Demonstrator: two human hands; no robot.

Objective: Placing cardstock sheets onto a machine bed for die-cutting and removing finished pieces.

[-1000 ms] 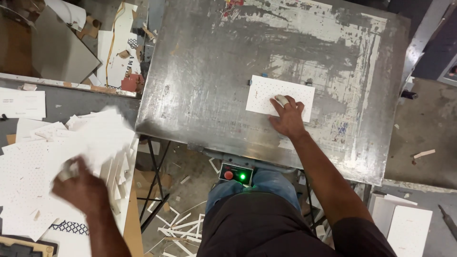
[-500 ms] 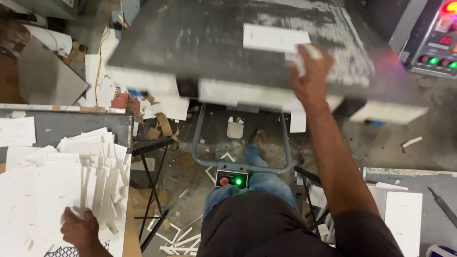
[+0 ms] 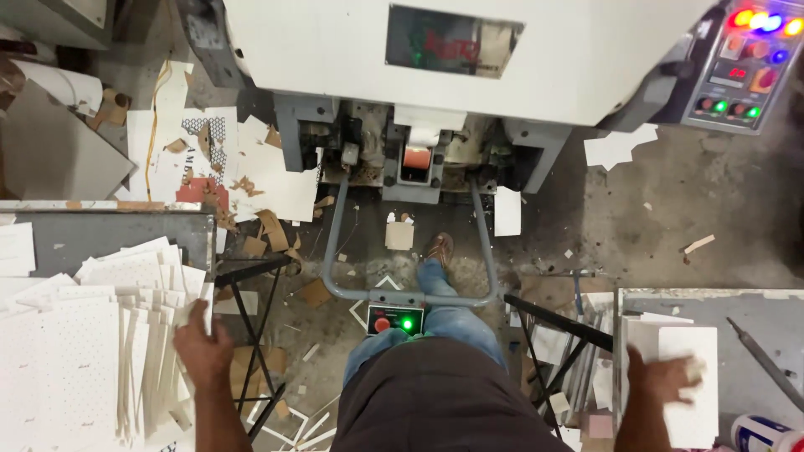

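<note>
My left hand (image 3: 201, 341) hovers with spread fingers at the right edge of a messy pile of white punched cards (image 3: 92, 351) on the grey table at my left; nothing is in it. My right hand (image 3: 664, 377) is low at the right and grips a white rectangular card (image 3: 693, 389), which lies over the grey side table (image 3: 754, 335) there. The hand is motion-blurred. In front of me stands the white press machine (image 3: 335, 50), with its metal plate out of sight.
A grey foot-bar frame (image 3: 410, 295) carries a switch box (image 3: 395, 321) with a red button and a green light, in front of my legs. A control panel (image 3: 741, 63) with coloured lights is at the upper right. Card scraps litter the floor (image 3: 251, 176). Black stand legs flank me.
The metal plate has swung out of view. My right hand carried the white card from the plate down to the right table. My left hand rose to the right edge of the card pile.
</note>
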